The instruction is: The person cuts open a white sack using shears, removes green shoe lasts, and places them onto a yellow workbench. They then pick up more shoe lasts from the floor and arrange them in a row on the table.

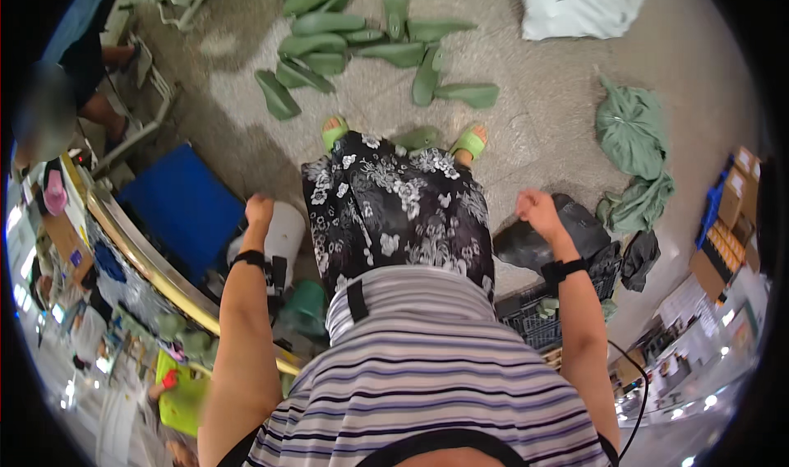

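Both hands are seen curled into loose fists with nothing held: the left hand (259,210) above a white bucket (283,235), the right hand (538,208) above a black bag (575,225). Ahead of them, green soles (362,44) are scattered over a speckled stone floor (534,114). A green cloth heap (631,130) lies right of the right hand. Left of the left hand, a cluttered table (131,245) is edged in what appears to be metal.
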### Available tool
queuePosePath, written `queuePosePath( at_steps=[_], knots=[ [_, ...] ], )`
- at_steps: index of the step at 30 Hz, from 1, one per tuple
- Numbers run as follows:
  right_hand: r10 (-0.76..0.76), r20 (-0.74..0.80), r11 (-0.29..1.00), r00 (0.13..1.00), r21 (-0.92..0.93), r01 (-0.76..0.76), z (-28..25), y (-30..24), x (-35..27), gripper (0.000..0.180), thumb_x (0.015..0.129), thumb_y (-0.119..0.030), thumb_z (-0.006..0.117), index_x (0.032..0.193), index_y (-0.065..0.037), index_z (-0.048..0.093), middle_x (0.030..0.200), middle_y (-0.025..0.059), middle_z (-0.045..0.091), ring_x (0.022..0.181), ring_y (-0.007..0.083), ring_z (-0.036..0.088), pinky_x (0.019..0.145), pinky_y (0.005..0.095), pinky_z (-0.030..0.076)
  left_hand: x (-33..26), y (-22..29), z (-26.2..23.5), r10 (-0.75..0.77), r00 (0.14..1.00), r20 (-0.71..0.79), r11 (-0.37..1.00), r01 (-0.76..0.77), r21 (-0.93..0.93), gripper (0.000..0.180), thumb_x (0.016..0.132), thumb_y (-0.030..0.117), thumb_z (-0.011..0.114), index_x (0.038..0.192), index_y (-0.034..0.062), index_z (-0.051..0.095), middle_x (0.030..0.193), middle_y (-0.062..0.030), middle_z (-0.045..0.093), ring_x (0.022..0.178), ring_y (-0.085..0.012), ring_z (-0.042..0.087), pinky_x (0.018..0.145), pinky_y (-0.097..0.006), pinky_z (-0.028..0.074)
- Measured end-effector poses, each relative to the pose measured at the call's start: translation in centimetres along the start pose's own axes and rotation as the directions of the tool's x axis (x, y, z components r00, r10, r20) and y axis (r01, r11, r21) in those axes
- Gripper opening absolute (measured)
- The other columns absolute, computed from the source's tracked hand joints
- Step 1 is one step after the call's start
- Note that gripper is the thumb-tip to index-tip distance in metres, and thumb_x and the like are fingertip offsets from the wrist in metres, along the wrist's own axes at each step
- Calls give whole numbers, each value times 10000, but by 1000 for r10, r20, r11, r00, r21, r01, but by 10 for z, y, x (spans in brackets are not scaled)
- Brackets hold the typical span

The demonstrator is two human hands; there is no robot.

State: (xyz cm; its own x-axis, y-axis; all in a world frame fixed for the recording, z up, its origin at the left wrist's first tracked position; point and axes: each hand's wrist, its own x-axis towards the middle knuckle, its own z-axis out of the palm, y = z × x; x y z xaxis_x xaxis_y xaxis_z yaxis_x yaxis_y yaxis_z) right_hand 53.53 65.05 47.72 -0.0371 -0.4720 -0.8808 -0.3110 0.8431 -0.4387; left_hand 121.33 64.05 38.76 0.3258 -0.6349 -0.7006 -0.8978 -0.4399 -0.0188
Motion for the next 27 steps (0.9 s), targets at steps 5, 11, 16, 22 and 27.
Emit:
queuePosePath(
  at_steps=[5,11,16,22,27],
  knots=[
    [-147,-19,980,989,-136,143,-28,26,167,187,838,-104,525,927,48,589,704,102,597,633,158,564,592,301,458,50,180,115,88,996,-31,911,-93,-401,258,780,159,536,982,39,643,912,-172,654,885,-298,629,771,-359,477],
    [-67,-1,984,998,-163,66,-3,67,318,193,826,-104,541,958,30,582,702,97,609,672,216,606,623,330,478,85,301,319,207,961,184,547,42,-836,285,840,226,583,1028,16,620,895,-71,620,872,-205,571,789,-331,458],
    [-307,95,646,947,-710,280,15,108,419,372,779,-108,616,1115,15,511,960,172,597,859,330,598,751,389,474,78,348,431,-232,660,715,-46,727,-686,482,814,300,668,1095,-52,495,804,-52,536,737,-188,536,730,-333,467],
    [-523,234,196,819,-903,383,42,88,505,621,699,-165,716,1236,-26,436,1208,164,494,1123,339,466,942,414,371,142,352,460,-151,670,727,-359,648,-672,648,792,277,700,1230,-24,329,1145,-147,496,1004,-257,524,818,-416,468],
    [-365,375,134,852,-885,447,69,65,547,700,650,-229,760,1231,-10,436,1190,151,501,1123,322,463,926,417,387,159,371,457,-349,586,732,-497,546,-674,330,827,151,636,1073,-17,494,1104,-135,544,988,-275,553,790,-413,496]
  ],
)
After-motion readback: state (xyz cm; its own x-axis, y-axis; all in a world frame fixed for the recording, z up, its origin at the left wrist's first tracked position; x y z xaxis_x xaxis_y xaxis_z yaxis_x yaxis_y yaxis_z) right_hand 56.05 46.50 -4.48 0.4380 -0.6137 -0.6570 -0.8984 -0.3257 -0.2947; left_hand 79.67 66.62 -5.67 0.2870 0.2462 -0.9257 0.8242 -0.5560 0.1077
